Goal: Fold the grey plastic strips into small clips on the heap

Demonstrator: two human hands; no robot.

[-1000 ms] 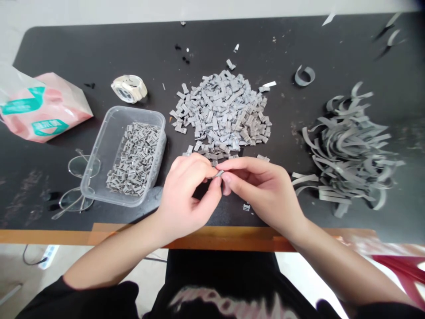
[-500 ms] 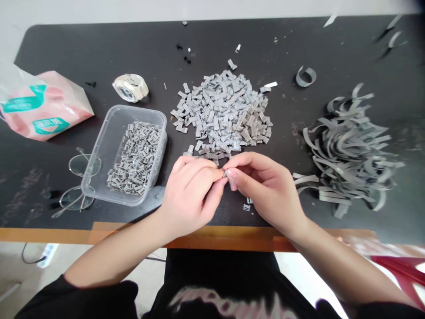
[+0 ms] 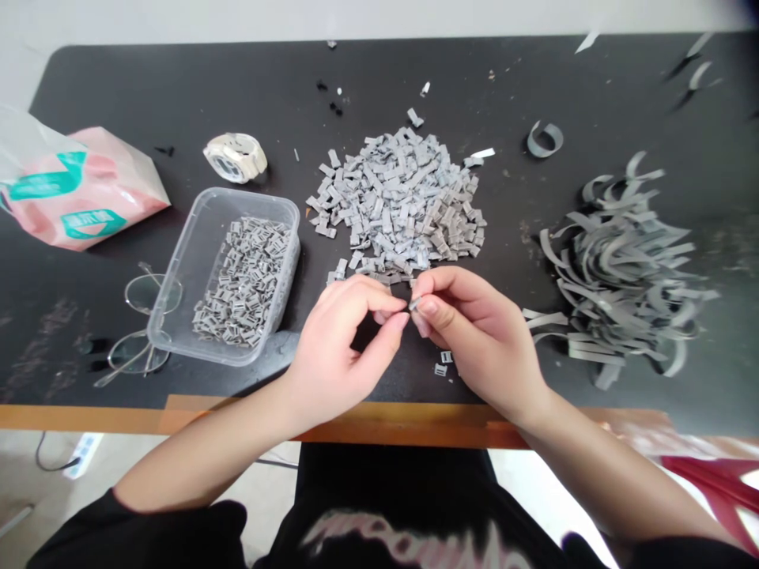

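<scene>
Between the thumb and forefinger of my right hand (image 3: 492, 340) is a small grey clip (image 3: 413, 303). My left hand (image 3: 344, 340) is beside it, thumb and forefinger curved into a loose pinch with their tips almost meeting next to the clip. Anything between those left fingertips is too small to make out. Just beyond both hands lies a heap of small grey plastic pieces (image 3: 403, 197). A couple of loose grey buckle-like pieces (image 3: 439, 370) rest on the table by my right palm.
A clear plastic box (image 3: 178, 276) of small grey buckle-like parts (image 3: 246, 276) stands left, touching eyeglasses (image 3: 139, 352). Behind it are a white watch (image 3: 236, 158) and a pink package (image 3: 88, 190). Curled grey strips (image 3: 628, 269) are piled right. The table's brown front edge (image 3: 415, 423) runs below my wrists.
My left thumb and forefinger have drawn slightly away from the clip and formed a wider ring. My right hand keeps the clip, which now shows more. The piles look the same.
</scene>
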